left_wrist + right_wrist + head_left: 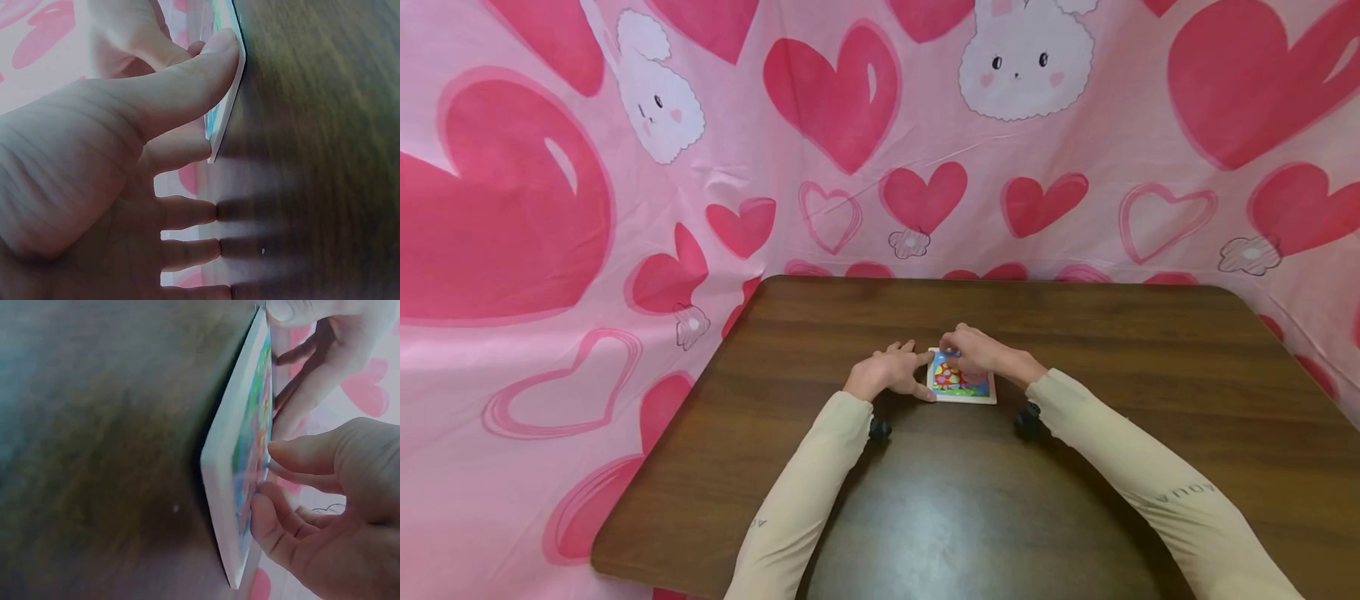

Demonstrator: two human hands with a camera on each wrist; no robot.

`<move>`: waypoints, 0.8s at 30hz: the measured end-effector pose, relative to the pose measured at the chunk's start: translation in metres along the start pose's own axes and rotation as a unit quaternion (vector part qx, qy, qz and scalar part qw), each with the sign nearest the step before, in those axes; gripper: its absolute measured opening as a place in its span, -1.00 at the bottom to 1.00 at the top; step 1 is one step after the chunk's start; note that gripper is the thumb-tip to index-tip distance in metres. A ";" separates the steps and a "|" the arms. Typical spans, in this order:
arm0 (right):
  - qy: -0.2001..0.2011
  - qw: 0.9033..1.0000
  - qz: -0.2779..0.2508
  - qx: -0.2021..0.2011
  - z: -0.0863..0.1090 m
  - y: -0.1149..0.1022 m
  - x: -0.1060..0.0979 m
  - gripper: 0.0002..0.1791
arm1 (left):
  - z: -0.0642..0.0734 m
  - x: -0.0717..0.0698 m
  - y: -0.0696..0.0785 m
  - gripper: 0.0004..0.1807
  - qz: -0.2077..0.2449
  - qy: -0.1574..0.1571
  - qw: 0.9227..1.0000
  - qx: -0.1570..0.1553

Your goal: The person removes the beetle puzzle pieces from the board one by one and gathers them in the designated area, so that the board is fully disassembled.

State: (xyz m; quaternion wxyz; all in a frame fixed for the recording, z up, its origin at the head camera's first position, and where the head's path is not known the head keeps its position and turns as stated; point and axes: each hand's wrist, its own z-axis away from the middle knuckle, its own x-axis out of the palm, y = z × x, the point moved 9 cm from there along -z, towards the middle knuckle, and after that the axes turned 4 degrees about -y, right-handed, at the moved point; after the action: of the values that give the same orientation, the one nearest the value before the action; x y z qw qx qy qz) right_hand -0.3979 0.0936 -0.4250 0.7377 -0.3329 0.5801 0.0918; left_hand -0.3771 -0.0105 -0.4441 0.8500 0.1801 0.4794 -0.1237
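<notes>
A small square picture board [962, 398] with a pale raised rim lies flat on the table. Its picture shows a red shape with yellow spots over green and blue. My left hand [891, 372] is at the board's left side; its thumb [209, 62] rests on the rim near a corner and other fingertips touch the tabletop, spread out. Over the board's upper right is my right hand [976, 350], fingers bent, with fingertips [264, 509] touching the picture. The thumb tip stands apart from them, and nothing shows between. This hand hides part of the picture.
The brown wooden table [1075, 517] reaches out on all sides of the board. Behind and to the left hangs a pink cloth [940, 125] with hearts and rabbits. Dark devices [1028, 419] sit under both wrists.
</notes>
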 end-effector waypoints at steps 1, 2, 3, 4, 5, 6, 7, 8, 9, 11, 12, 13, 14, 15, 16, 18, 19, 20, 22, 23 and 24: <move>0.003 1.000 0.001 -0.003 0.001 -0.001 -0.001 -0.72 | 0.000 0.000 0.000 -0.04 0.001 0.000 1.000 -0.002; 0.002 1.000 0.001 -0.004 0.003 -0.001 -0.001 -0.70 | 0.000 0.000 -0.001 -0.04 0.000 -0.001 1.000 -0.003; -0.002 1.000 0.003 -0.004 0.004 -0.002 0.000 -0.68 | -0.001 0.000 -0.001 -0.04 0.001 -0.001 1.000 -0.005; -0.007 1.000 0.003 -0.003 0.005 -0.002 0.000 -0.67 | -0.001 0.000 -0.001 -0.04 -0.001 -0.002 1.000 -0.006; -0.013 1.000 0.002 -0.003 0.006 -0.003 0.001 -0.65 | -0.001 0.000 -0.001 -0.05 -0.001 -0.002 1.000 -0.006; -0.021 1.000 0.000 0.001 0.006 -0.003 0.002 -0.63 | -0.001 0.001 -0.001 -0.05 -0.002 -0.003 1.000 -0.006; -0.027 1.000 -0.001 0.004 0.007 -0.003 0.003 -0.61 | -0.001 0.001 -0.001 -0.05 -0.002 -0.004 1.000 -0.005; -0.034 0.999 -0.004 0.008 0.007 -0.003 0.004 -0.59 | 0.000 0.001 -0.001 -0.05 -0.004 -0.004 1.000 -0.004; -0.040 0.999 -0.005 0.011 0.007 -0.003 0.005 -0.58 | 0.000 0.002 0.000 -0.05 -0.004 -0.005 1.000 -0.003; -0.046 0.999 -0.014 0.015 0.007 -0.002 0.006 -0.57 | 0.000 0.002 0.000 -0.06 -0.005 -0.007 1.000 -0.001; -0.048 0.999 -0.017 0.016 0.007 -0.002 0.006 -0.56 | 0.001 0.002 0.001 -0.06 -0.006 -0.008 1.000 0.001; -0.047 0.999 -0.016 0.014 0.007 -0.001 0.006 -0.57 | 0.001 0.002 0.001 -0.06 -0.007 -0.008 1.000 0.001; -0.045 0.999 -0.018 0.013 0.006 -0.001 0.006 -0.59 | 0.001 0.002 0.001 -0.06 -0.008 -0.008 1.000 0.001; -0.043 0.999 -0.018 0.010 0.005 0.000 0.005 -0.60 | 0.001 0.002 0.001 -0.06 -0.009 -0.008 1.000 0.003; -0.040 0.999 -0.019 0.009 0.004 0.001 0.005 -0.62 | 0.001 0.002 0.001 -0.06 -0.011 -0.008 1.000 0.003; -0.035 0.999 -0.014 -0.002 0.001 0.001 0.005 -0.65 | 0.001 0.002 0.002 -0.06 -0.012 -0.009 1.000 0.003; -0.032 0.999 -0.014 -0.003 0.000 0.002 0.005 -0.66 | 0.001 0.002 0.002 -0.06 -0.011 -0.010 1.000 0.003; -0.031 0.999 -0.017 -0.003 -0.001 0.002 0.005 -0.68 | 0.000 0.002 0.002 -0.06 -0.011 -0.009 1.000 0.004; -0.030 0.999 -0.019 0.000 -0.003 0.003 0.005 -0.72 | 0.000 0.003 0.002 -0.06 -0.012 -0.009 1.000 0.005; -0.032 0.999 -0.023 0.004 -0.004 0.004 0.005 -0.74 | 0.000 0.003 0.003 -0.05 -0.012 -0.009 1.000 0.006; -0.034 0.999 -0.027 0.011 -0.005 0.005 0.006 -0.75 | 0.000 0.003 0.003 -0.05 -0.012 -0.008 1.000 0.006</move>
State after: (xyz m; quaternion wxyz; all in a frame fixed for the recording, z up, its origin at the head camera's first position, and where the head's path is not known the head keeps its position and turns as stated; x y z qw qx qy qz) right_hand -0.4029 0.0933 -0.4326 0.7632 -0.3369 0.5461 0.0763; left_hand -0.3743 -0.0079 -0.4455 0.8511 0.1786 0.4738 -0.1385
